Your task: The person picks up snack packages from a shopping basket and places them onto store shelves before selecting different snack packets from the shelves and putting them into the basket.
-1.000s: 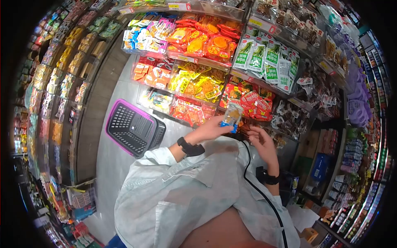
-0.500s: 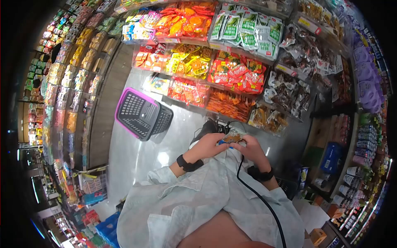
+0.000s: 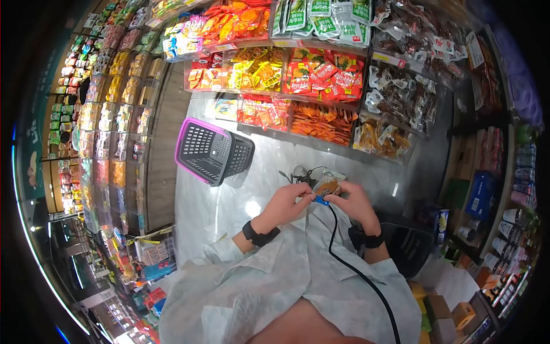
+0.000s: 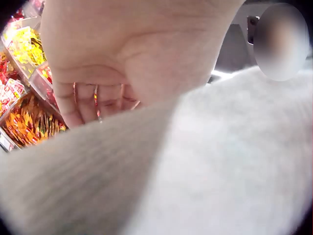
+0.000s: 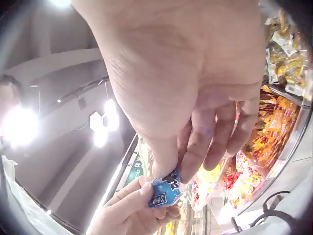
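In the head view, a small snack packet [image 3: 327,186] with a brown filling and a blue end is held in front of the body. My left hand [image 3: 283,205] pinches its blue end on one side. Thumb and fingers of my right hand [image 3: 358,205] grip it from the other, the two hands close together. The right wrist view gives a near look at the blue wrapper [image 5: 166,190] between both hands' fingertips. Palm and curled fingers of the left hand [image 4: 132,54] fill the top of the left wrist view, where a sleeve hides the packet.
A dark basket with a purple rim [image 3: 181,140] stands on the shiny floor [image 3: 252,189]. Ahead are shelf bins of packaged snacks, including orange packets [image 3: 322,123]. A black cable [image 3: 361,275] runs down over the shirt. Another dark basket [image 3: 408,246] is at the right.
The right hand came from apart to grip the packet alongside the left. The packet is farther from the snack bins now, and the head view has shifted, showing more floor.
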Available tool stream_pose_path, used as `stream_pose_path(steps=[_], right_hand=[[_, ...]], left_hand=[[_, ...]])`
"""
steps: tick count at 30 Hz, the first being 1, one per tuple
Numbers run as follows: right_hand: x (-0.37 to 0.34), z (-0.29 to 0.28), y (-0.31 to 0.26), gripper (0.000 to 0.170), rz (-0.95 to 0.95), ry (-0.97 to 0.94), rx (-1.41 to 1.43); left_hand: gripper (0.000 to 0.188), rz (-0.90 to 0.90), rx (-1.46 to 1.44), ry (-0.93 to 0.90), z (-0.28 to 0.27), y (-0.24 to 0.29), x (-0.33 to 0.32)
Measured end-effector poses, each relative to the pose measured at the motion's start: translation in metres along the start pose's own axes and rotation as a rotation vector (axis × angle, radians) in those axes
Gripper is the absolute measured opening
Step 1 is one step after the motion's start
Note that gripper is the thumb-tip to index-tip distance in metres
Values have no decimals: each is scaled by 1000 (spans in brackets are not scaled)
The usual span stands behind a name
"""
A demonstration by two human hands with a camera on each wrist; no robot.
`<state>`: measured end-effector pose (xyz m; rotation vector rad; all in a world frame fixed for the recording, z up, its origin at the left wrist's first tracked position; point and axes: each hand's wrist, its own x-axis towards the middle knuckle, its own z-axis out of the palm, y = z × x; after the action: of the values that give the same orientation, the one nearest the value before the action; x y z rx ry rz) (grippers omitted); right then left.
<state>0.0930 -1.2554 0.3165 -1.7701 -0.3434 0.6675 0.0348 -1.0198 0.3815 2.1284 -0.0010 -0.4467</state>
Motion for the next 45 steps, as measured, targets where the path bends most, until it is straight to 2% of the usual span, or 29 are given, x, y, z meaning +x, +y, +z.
stream_pose_path(steps=[2, 5, 8, 9, 15, 21, 24, 27, 30, 31, 32, 35, 38, 41, 45], right_hand=[[-11, 6, 19, 24, 54, 1, 136], [-15, 5, 32, 28, 11, 28, 125], [-8, -3, 7, 29, -66, -32, 81], [-1, 0, 3, 29, -144, -26, 44], [16, 16, -31, 29, -194, -131, -85], [5, 55, -46, 34, -311, -165, -178], [-11, 81, -57, 36, -217, -253, -293], [-32, 116, -74, 33, -245, -256, -326], [-58, 145, -87, 34, -212, -254, -417], [-64, 149, -89, 35, -121, -282, -421], [-72, 152, -85, 35, -128, -307, -430], [-79, 150, -77, 33, -132, -351, -466], [-77, 143, -76, 30, -139, -425, -333], [-75, 126, -73, 28, -278, -431, -338], [-83, 79, -64, 28, -284, -433, -291]], left_hand=[[15, 126, 137, -7, 4, 4, 1], [14, 240, 246, -19, 6, 16, -1], [15, 244, 171, 11, 1, 12, -8], [13, 213, 154, 42, -1, 12, -12], [14, 42, 149, 98, -21, 7, -43], [16, 70, 193, 152, -27, -28, -92], [17, 124, 118, 172, -31, -48, -118], [18, 144, 34, 188, -30, -76, -140], [17, 123, -98, 124, -19, -96, -150], [17, 163, -67, 166, -14, -96, -151], [18, 196, -30, 195, -7, -94, -155], [19, 215, -25, 254, 10, -84, -164], [21, 173, -105, 311, 34, -77, -171], [21, 125, -216, 375, 63, -76, -161], [20, 25, -389, 415, 88, -29, -141]])
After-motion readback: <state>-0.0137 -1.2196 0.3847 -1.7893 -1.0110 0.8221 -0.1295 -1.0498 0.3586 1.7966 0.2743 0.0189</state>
